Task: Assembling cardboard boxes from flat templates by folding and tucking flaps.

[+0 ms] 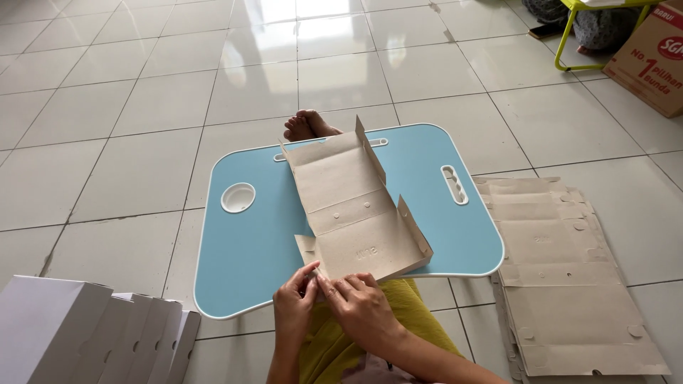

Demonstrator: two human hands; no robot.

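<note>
1. A half-folded cardboard box blank (356, 213) lies on a blue lap table (242, 263).
2. Left hand (295, 302) and right hand (359, 302) pinch its near flap, fingers clamped together.
3. Folding looks under way (side walls partly raised); next, creasing that flap upright seems needed.

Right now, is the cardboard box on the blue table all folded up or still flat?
Partly folded. The cardboard box lies open on the blue table, side flaps standing, while both hands pinch its near edge.
</note>
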